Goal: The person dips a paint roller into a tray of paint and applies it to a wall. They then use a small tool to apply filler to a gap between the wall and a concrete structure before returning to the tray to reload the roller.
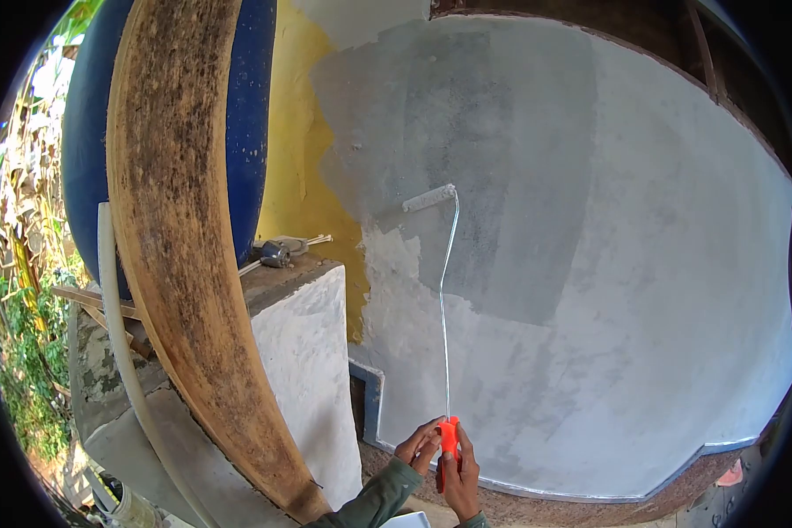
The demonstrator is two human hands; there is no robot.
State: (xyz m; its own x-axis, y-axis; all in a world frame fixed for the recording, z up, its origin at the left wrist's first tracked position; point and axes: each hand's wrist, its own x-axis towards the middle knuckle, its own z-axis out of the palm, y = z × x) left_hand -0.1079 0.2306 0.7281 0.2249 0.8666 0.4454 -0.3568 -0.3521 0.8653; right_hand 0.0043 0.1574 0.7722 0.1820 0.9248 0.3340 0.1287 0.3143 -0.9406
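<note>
A paint roller with a bent wire frame [443, 308] reaches up from my hands. Its whitish sleeve [429, 199] lies against the wall [537, 202], near the left edge of the grey wet-looking area. My right hand [462, 477] is wrapped round the orange-red handle [449, 436]. At the handle's upper end, my left hand [421, 445] grips it from the left side with bent fingers. The wall is dark grey at the upper middle and paler at the right and below, with yellow paint [295, 132] along its left side.
A curved wooden beam [180, 194] crosses the left, before a blue barrel [253, 114]. A whitewashed block [304, 370] carries small tools [275, 254]. A pale pipe [119, 326] runs down beside the beam. Part of a white object [407, 521] shows below my hands.
</note>
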